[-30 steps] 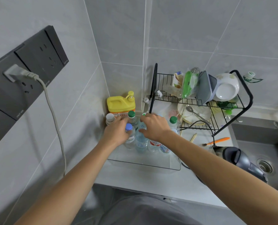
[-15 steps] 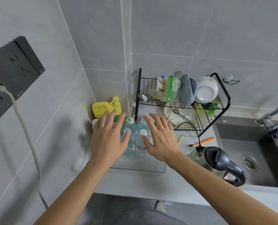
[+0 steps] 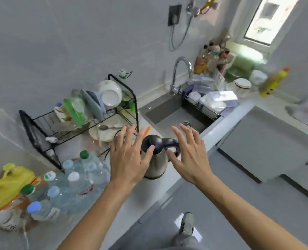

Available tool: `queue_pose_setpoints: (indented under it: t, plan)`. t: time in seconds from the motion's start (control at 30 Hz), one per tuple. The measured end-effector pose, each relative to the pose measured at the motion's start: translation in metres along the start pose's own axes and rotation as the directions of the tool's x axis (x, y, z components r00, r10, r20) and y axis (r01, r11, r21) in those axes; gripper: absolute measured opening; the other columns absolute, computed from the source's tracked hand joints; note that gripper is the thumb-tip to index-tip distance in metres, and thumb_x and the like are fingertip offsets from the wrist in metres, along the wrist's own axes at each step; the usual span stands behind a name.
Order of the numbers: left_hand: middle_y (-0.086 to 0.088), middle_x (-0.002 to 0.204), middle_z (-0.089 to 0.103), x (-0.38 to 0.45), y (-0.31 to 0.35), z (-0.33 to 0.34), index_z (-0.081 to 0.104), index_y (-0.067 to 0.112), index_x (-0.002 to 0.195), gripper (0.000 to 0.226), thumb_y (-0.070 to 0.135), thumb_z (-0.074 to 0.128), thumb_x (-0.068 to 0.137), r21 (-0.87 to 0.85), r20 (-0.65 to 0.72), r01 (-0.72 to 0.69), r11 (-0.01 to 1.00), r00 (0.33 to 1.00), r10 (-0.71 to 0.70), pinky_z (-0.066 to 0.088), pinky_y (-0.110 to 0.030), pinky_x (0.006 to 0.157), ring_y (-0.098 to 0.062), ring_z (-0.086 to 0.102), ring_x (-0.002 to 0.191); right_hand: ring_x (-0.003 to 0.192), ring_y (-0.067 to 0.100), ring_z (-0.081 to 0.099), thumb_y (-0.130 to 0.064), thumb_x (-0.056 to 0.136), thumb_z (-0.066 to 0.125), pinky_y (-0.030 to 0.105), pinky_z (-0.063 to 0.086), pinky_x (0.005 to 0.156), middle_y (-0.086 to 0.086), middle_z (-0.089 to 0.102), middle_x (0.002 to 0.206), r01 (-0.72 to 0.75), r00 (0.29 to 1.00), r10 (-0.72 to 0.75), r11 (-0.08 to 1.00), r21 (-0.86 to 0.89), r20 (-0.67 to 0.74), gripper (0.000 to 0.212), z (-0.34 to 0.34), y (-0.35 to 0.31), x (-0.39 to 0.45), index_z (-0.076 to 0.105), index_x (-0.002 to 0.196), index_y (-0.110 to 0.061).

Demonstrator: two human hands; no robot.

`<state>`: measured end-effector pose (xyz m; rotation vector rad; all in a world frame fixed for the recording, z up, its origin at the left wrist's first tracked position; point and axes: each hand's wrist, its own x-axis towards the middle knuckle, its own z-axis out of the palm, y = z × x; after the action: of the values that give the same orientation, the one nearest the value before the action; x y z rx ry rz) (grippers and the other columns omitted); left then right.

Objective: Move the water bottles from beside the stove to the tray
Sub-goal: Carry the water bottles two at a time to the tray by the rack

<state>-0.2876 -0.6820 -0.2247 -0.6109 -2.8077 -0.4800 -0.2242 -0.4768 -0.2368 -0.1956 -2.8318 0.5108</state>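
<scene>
Several clear water bottles (image 3: pixel 74 184) with white, blue and green caps stand packed together on a clear tray (image 3: pixel 66 216) at the lower left of the counter. My left hand (image 3: pixel 129 156) hovers to their right with fingers spread and holds nothing. My right hand (image 3: pixel 189 154) is also spread and empty, further right. Both hands are in the air above the steel kettle (image 3: pixel 155 163), apart from the bottles. More bottles (image 3: pixel 212 56) stand blurred at the far end of the counter by the window.
A yellow detergent jug (image 3: pixel 7 184) lies left of the tray. A black dish rack (image 3: pixel 81 120) with bowls and a plate stands behind. The sink (image 3: pixel 169 112) with its tap (image 3: pixel 180 73) is to the right. A yellow bottle (image 3: pixel 274 82) stands far right.
The view has swung right toward the sink and window. Both hands have left the bottles in the tray and moved right, now open above the kettle.
</scene>
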Motion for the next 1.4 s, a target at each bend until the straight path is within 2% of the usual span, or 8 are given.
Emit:
queue_pose_setpoints:
  t: [0.13, 0.33, 0.53, 0.7, 0.9, 1.07, 1.27, 1.4]
  plan:
    - [-0.002, 0.165, 0.040, 0.034, 0.102, 0.025, 0.040, 0.032, 0.158, 0.066, 0.063, 0.040, 0.100, -0.022, 0.060, -0.218, 0.976, 0.974, 0.219, 0.032, -0.051, 0.124, -0.027, 0.028, 0.156, 0.156, 0.028, 0.023, -0.059, 0.097, 0.044, 0.051, 0.031, 0.123, 0.003, 0.029, 0.168, -0.206, 0.975, 0.204, 0.978, -0.019, -0.094, 0.073, -0.045, 0.086, -0.030, 0.030, 0.161, -0.027]
    - [-0.003, 0.164, 0.041, 0.069, 0.263, 0.081, 0.043, 0.030, 0.158, 0.066, 0.063, 0.040, 0.101, -0.107, 0.105, -0.432, 0.895, 0.891, 0.443, 0.029, -0.054, 0.125, -0.028, 0.027, 0.156, 0.156, 0.025, 0.022, -0.062, 0.098, 0.040, 0.050, 0.029, 0.124, 0.001, 0.028, 0.166, -0.451, 0.873, 0.445, 0.892, 0.015, -0.202, 0.071, -0.110, 0.220, -0.084, 0.033, 0.161, -0.030]
    - [-0.004, 0.164, 0.042, 0.074, 0.448, 0.140, 0.043, 0.032, 0.158, 0.070, 0.067, 0.035, 0.099, -0.168, 0.131, -0.603, 0.780, 0.771, 0.623, 0.031, -0.052, 0.124, -0.029, 0.029, 0.156, 0.156, 0.025, 0.022, -0.064, 0.097, 0.040, 0.049, 0.025, 0.126, 0.001, 0.031, 0.167, -0.622, 0.750, 0.598, 0.783, 0.005, -0.283, 0.073, -0.183, 0.357, -0.152, 0.032, 0.162, -0.032]
    - [-0.006, 0.163, 0.044, 0.073, 0.568, 0.179, 0.044, 0.032, 0.158, 0.071, 0.068, 0.031, 0.099, -0.196, 0.158, -0.718, 0.668, 0.649, 0.744, 0.032, -0.053, 0.124, -0.032, 0.032, 0.156, 0.155, 0.026, 0.024, -0.064, 0.094, 0.037, 0.049, 0.021, 0.128, 0.002, 0.034, 0.166, -0.767, 0.594, 0.725, 0.641, 0.025, -0.347, 0.076, -0.229, 0.442, -0.211, 0.033, 0.162, -0.030]
    - [-0.005, 0.168, 0.037, 0.079, 0.681, 0.224, 0.037, 0.034, 0.161, 0.072, 0.070, 0.027, 0.100, -0.259, 0.174, -0.799, 0.543, 0.514, 0.840, 0.025, -0.050, 0.128, -0.030, 0.024, 0.159, 0.155, 0.026, 0.023, -0.062, 0.098, 0.041, 0.047, 0.021, 0.128, 0.003, 0.033, 0.166, -0.876, 0.411, 0.823, 0.476, 0.081, -0.393, 0.072, -0.259, 0.524, -0.255, 0.031, 0.162, -0.030]
    - [-0.006, 0.165, 0.041, 0.097, 0.778, 0.267, 0.042, 0.031, 0.159, 0.070, 0.068, 0.031, 0.101, -0.340, 0.133, -0.832, 0.438, 0.418, 0.899, 0.028, -0.051, 0.126, -0.031, 0.029, 0.157, 0.156, 0.026, 0.021, -0.064, 0.098, 0.037, 0.045, 0.018, 0.129, 0.005, 0.032, 0.166, -0.919, 0.303, 0.850, 0.380, 0.102, -0.432, 0.074, -0.285, 0.600, -0.268, 0.032, 0.163, -0.029]
    - [-0.009, 0.158, 0.049, 0.119, 0.895, 0.312, 0.050, 0.028, 0.154, 0.068, 0.067, 0.031, 0.101, -0.403, 0.119, -0.875, 0.269, 0.241, 0.963, 0.033, -0.053, 0.120, -0.035, 0.036, 0.152, 0.152, 0.025, 0.028, -0.063, 0.098, 0.040, 0.048, 0.024, 0.126, 0.002, 0.036, 0.161, -0.954, 0.156, 0.863, 0.258, 0.155, -0.481, 0.070, -0.318, 0.687, -0.265, 0.038, 0.158, -0.027]
    - [-0.009, 0.160, 0.047, 0.123, 0.978, 0.332, 0.047, 0.028, 0.157, 0.070, 0.068, 0.031, 0.101, -0.420, 0.092, -0.894, 0.155, 0.128, 0.988, 0.035, -0.053, 0.120, -0.035, 0.038, 0.151, 0.152, 0.025, 0.030, -0.061, 0.099, 0.044, 0.049, 0.027, 0.125, 0.001, 0.037, 0.161, -0.963, 0.065, 0.854, 0.189, 0.191, -0.517, 0.068, -0.344, 0.738, -0.272, 0.037, 0.158, -0.029]
